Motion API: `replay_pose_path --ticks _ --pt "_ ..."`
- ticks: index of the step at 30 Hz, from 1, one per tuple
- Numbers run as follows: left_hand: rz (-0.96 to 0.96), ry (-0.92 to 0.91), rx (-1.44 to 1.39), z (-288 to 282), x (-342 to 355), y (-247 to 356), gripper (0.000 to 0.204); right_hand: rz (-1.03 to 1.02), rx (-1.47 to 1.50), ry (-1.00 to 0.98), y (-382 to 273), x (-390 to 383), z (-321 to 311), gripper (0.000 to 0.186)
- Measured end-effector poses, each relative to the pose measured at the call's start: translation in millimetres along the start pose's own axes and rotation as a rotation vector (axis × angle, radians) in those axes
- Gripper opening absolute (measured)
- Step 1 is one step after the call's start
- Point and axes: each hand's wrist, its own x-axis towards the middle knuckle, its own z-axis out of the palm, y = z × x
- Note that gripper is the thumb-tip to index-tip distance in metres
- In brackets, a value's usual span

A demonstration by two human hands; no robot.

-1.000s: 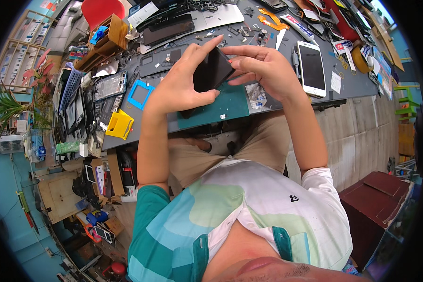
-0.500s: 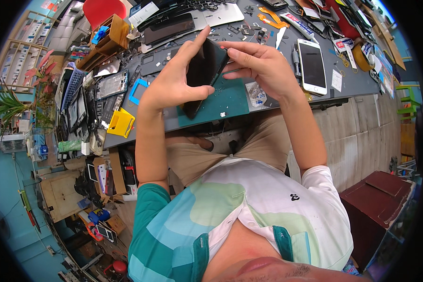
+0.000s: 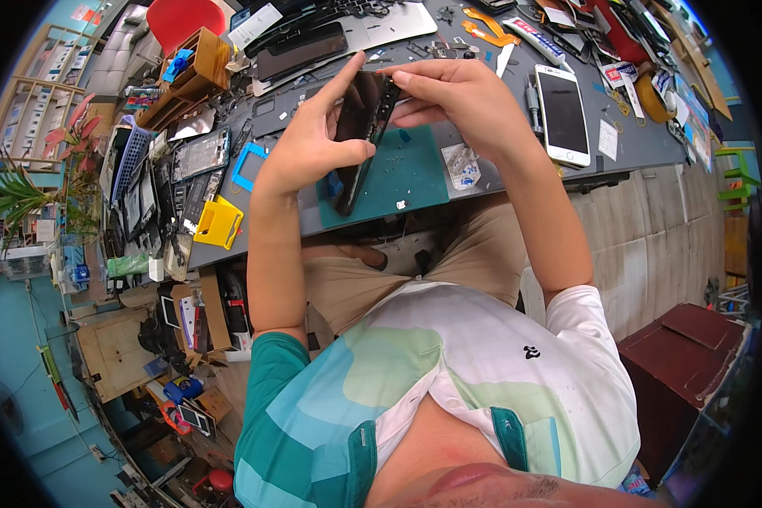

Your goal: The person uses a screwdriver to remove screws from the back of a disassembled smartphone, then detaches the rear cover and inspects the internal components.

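A black smartphone (image 3: 362, 118) is held up on edge over a green work mat (image 3: 415, 173), its dark glossy face turned partly to the left. My left hand (image 3: 313, 140) grips it along the left side, the thumb across the lower front and the index finger stretched past the top. With thumb and fingertips my right hand (image 3: 457, 102) pinches the phone's upper right corner. Whether a small part sits between those right fingertips is hidden. Small screws and bits lie on the mat below.
A white smartphone (image 3: 562, 114) lies to the right beside a dark screwdriver (image 3: 534, 106). At left are a yellow stand (image 3: 218, 222), a blue frame (image 3: 248, 166) and an opened phone chassis (image 3: 201, 155). Behind lie a dark phone panel (image 3: 303, 51) and orange flex cables (image 3: 489, 30).
The phone has turned so that more of its side edge shows. My right hand has shifted slightly left and up, still at its upper corner.
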Motion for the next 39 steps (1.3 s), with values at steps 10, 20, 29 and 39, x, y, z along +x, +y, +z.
replay_pose_path --ticks 10,20,29,39 --pt "0.070 0.146 -0.083 7.9 -3.2 -4.0 0.103 -0.124 -0.104 0.107 -2.8 -5.4 15.5 0.040" --pt "0.189 0.559 -0.387 28.7 -16.8 -19.5 0.090 -0.272 -0.301 -0.035 18.2 -65.4 33.2 0.041" --pt "0.237 0.752 -0.558 41.7 -24.5 -27.3 0.088 -0.519 -0.486 0.003 44.8 -65.8 50.7 0.043" --pt "0.214 0.832 -0.617 43.5 -29.9 -32.4 0.083 -0.733 -0.704 0.097 70.8 -60.5 63.2 0.063"
